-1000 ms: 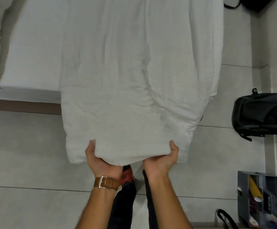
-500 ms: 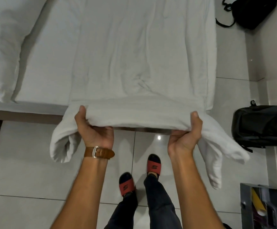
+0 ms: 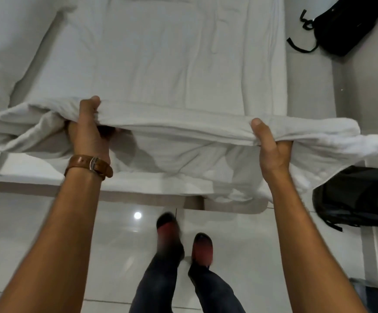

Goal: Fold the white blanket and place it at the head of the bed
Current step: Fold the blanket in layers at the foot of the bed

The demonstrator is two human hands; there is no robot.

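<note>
The hanging end of the white blanket (image 3: 183,123), low over the floor a second ago, has been lifted above the bed (image 3: 48,172). It is gripped by the left hand (image 3: 87,134) and right hand (image 3: 270,145), fingers clamped on the doubled edge. Beyond the fingers the rest lies flat; a fold is being carried toward the head.

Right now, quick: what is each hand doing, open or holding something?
Left hand: closed, gripping the folded edge of the white blanket.
Right hand: closed, gripping the same edge farther along.
</note>
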